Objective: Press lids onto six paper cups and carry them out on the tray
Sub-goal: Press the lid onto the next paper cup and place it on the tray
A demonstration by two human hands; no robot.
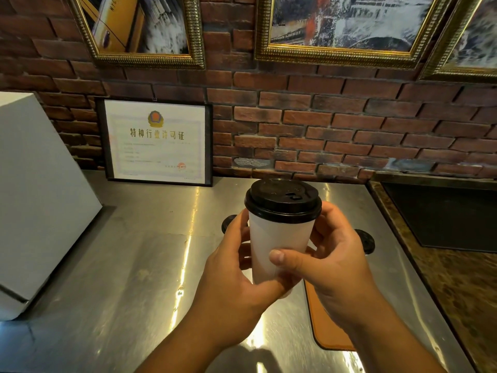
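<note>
1. Surroundings: I see a stainless steel bench [134, 265] running up to a brick wall [322, 125]. A framed certificate [154, 142] leans against the wall at the back left. A white box [35, 197] sits at the far left. Gilt-framed pictures [344, 25] hang above. A dark marble counter [457, 278] adjoins on the right.
2. Obstructions: two black lids [365, 240] peek out from behind the hands, one on each side, both largely hidden. An orange-brown tray [322, 327] lies on the bench under the right wrist, only partly visible.
3. Task item: one white paper cup [279, 249], upright, raised in front of me above the bench, centre frame. A black lid [282, 199] sits on its rim, appears level; sip opening toward the right side.
4. Left hand [234, 278]: wrapped on the cup's left side and lower part, thumb lying across the front near the base.
5. Right hand [330, 259]: clamped on the cup's right side, thumb pressed across the front wall, fingers behind.
6. I count only this one cup in view.
</note>
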